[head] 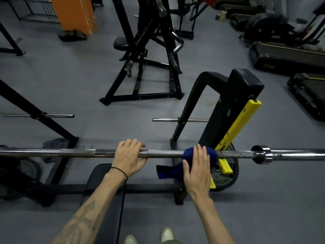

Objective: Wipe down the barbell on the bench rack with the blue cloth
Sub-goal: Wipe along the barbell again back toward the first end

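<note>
Barbell (pixel 163 153): long steel bar lying level across the bench rack (pixel 228 110), over the black bench pad (pixel 105 182). Judged heavy, rigid, smooth on the sleeve (pixel 295 154) and rough on the knurled sections; it should stay put under wiping.

Blue cloth (pixel 186 164): soft, limp, draped over the bar beside the yellow rack guard (pixel 241 124), one end hanging below.

Left hand (pixel 129 158): fingers curled over the bar, steadying it.

Right hand (pixel 197 169): fingers straight, pressing the cloth flat on the bar.

Weight plate (pixel 226 173): on the floor behind the cloth.
</note>
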Motion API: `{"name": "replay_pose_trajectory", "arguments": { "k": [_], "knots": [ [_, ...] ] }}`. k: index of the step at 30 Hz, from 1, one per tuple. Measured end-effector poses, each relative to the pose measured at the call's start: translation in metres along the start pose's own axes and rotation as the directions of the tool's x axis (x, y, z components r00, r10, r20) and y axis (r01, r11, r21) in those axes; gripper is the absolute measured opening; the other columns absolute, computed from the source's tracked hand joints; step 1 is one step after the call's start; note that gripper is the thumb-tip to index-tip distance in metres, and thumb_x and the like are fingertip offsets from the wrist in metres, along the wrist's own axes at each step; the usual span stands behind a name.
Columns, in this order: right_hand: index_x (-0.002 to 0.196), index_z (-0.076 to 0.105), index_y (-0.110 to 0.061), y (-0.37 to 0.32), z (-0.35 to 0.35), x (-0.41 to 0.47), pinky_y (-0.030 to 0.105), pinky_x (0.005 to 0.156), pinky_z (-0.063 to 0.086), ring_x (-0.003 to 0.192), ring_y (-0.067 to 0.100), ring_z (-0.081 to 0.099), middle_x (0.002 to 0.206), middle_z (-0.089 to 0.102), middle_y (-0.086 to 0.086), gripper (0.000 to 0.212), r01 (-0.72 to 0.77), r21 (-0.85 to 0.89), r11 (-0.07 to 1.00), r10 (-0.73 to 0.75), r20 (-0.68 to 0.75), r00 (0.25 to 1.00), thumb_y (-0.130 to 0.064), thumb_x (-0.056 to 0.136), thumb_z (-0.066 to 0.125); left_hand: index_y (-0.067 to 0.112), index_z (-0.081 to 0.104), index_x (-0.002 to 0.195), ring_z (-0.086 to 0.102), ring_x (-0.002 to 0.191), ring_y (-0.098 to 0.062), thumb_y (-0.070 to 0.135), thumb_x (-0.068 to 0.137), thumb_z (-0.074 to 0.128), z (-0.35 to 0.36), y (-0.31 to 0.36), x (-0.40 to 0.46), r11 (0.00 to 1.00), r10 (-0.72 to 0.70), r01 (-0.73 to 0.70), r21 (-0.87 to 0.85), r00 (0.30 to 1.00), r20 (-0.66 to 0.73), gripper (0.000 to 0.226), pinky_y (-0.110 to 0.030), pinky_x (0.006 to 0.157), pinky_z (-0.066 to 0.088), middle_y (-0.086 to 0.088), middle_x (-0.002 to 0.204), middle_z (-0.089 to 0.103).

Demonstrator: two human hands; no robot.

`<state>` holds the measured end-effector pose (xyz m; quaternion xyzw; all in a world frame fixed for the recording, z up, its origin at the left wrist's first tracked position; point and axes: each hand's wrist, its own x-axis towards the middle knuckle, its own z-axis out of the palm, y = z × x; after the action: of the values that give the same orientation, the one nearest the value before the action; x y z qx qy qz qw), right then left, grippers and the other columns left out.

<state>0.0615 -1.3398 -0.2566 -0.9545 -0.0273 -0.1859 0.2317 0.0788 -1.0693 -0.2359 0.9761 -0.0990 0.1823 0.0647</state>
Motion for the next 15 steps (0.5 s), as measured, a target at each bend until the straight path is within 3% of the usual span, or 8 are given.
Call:
{"name": "replay_pose_trajectory", "arguments": {
  "k": [2,3,6,8,9,11,13,15],
  "knots": [
    [0.160,0.030,-0.003,-0.036,0.016,-0.003,0.046,0.130,0.005,0.161,0.023,0.004,0.170,0.022,0.012,0.083,-0.110,0.081,0.991,0.109,0.020,0.994,-0.065,0.105,0.023,0.025,0.059,0.097,0.049,0.078,-0.016,0.062,0.082,0.061,-0.001,-0.001,0.002,0.999,0.016,-0.016,-0.036,1.000,0.007,0.040,-0.035,0.078,0.043,0.008,0.086,0.053],
    [0.160,0.029,-0.003,-0.051,0.021,-0.006,0.047,0.130,0.003,0.161,0.024,0.002,0.170,0.021,0.012,0.085,-0.069,0.095,0.993,0.064,0.057,0.996,-0.066,0.104,0.023,0.025,0.058,0.095,0.049,0.077,-0.015,0.066,0.082,0.059,0.000,-0.003,0.001,0.998,0.031,-0.031,-0.049,0.999,0.010,0.043,-0.035,0.078,0.043,0.009,0.086,0.052],
    [0.162,0.026,-0.006,-0.043,0.016,-0.008,0.045,0.129,0.009,0.160,0.021,0.006,0.171,0.020,0.008,0.079,0.263,0.027,0.964,-0.263,0.190,0.946,-0.062,0.106,0.028,0.026,0.055,0.092,0.046,0.075,-0.014,0.073,0.083,0.053,0.000,-0.009,-0.002,0.996,0.056,-0.054,-0.077,0.998,0.029,0.048,-0.033,0.074,0.043,0.010,0.085,0.050],
    [0.162,0.030,-0.009,-0.007,0.004,0.001,0.047,0.126,0.021,0.160,0.019,0.012,0.170,0.024,0.007,0.071,0.386,-0.048,0.921,-0.371,0.183,0.910,-0.054,0.108,0.032,0.026,0.054,0.091,0.044,0.073,-0.013,0.075,0.083,0.048,-0.001,-0.011,-0.001,0.995,0.041,-0.038,-0.098,0.999,0.031,0.050,-0.031,0.070,0.042,0.011,0.084,0.049],
    [0.161,0.032,-0.009,0.007,-0.003,0.003,0.049,0.125,0.024,0.159,0.019,0.014,0.169,0.026,0.007,0.068,0.347,-0.066,0.936,-0.335,0.142,0.931,-0.051,0.108,0.034,0.026,0.054,0.090,0.043,0.072,-0.012,0.075,0.084,0.048,-0.001,-0.010,-0.001,0.994,0.034,-0.031,-0.106,0.999,0.029,0.050,-0.031,0.068,0.041,0.011,0.084,0.048],
    [0.160,0.033,-0.007,0.017,-0.007,0.001,0.052,0.126,0.022,0.159,0.019,0.013,0.168,0.027,0.007,0.068,0.114,-0.026,0.993,-0.113,0.039,0.993,-0.050,0.107,0.035,0.025,0.055,0.090,0.042,0.072,-0.012,0.074,0.083,0.051,0.000,-0.009,-0.002,0.994,0.021,-0.018,-0.108,1.000,0.021,0.049,-0.030,0.066,0.039,0.010,0.084,0.047],
    [0.160,0.031,-0.004,-0.012,0.004,-0.003,0.052,0.128,0.015,0.160,0.019,0.005,0.169,0.023,0.007,0.076,-0.086,0.061,0.994,0.087,-0.007,0.996,-0.058,0.106,0.030,0.025,0.057,0.090,0.043,0.071,-0.013,0.073,0.083,0.051,0.001,-0.009,-0.003,0.994,0.013,-0.012,-0.106,1.000,0.007,0.049,-0.030,0.066,0.039,0.009,0.085,0.047],
    [0.160,0.029,-0.002,-0.052,0.018,-0.008,0.047,0.130,0.005,0.161,0.021,0.001,0.170,0.020,0.010,0.084,-0.087,0.138,0.987,0.083,0.036,0.996,-0.065,0.105,0.024,0.024,0.059,0.091,0.046,0.071,-0.015,0.073,0.084,0.052,0.003,-0.010,-0.004,0.993,0.026,-0.027,-0.118,1.000,-0.010,0.050,-0.031,0.064,0.041,0.008,0.085,0.049]
  ]
}}
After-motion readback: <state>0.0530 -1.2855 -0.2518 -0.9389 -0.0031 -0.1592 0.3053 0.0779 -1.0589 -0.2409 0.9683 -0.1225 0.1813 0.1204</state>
